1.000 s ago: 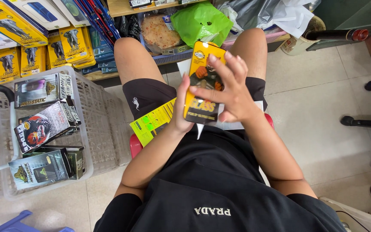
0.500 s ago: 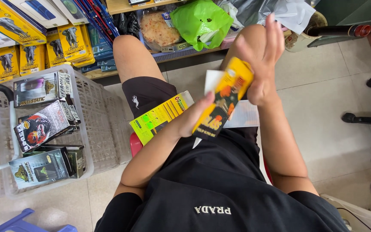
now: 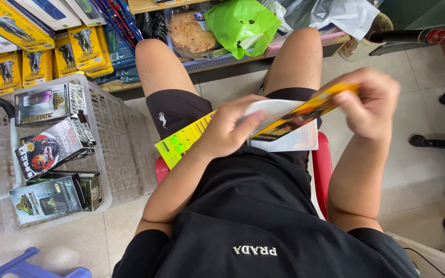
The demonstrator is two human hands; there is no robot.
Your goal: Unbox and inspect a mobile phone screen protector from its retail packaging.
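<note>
We pinched a thin, bendy yellow retail packet (image 3: pixel 305 110) by its end in our right hand (image 3: pixel 369 103), our left hand (image 3: pixel 230 128) closed on its other end.

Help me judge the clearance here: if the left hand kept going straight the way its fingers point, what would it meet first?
The left hand points toward the right hand, along the yellow package both hold. It would probably meet the right hand's fingers first, though depth is hard to judge.
</note>
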